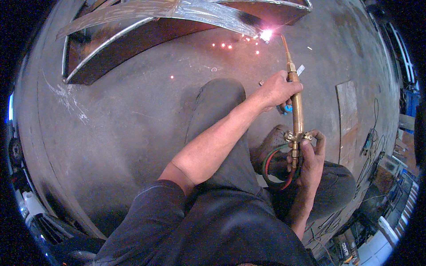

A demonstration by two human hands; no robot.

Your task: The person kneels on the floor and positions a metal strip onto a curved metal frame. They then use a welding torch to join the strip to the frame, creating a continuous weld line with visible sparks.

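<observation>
A brass gas torch (pixel 297 111) points away from me, its thin bent copper tip angled toward the end of a curved steel strip (pixel 204 12). A glaring pink-white glow (pixel 266 35) hides the spot at that end, and orange sparks scatter below it. My left hand (pixel 282 90) is closed around the upper part of the torch's barrel. Lower down, my right hand (pixel 311 157) has thumb and forefinger at a brass valve knob (pixel 307 136) on the torch. Green and red hoses (pixel 267 166) loop from the torch's rear end.
The strip lies over a curved steel frame (pixel 128 46) on the concrete floor (pixel 128 104). A flat metal plate (pixel 347 115) lies to the right, with cables and a power tool (pixel 368 142) beyond it. A small blue round object (pixel 287 108) shows behind the torch. My knees are bent beneath my arms.
</observation>
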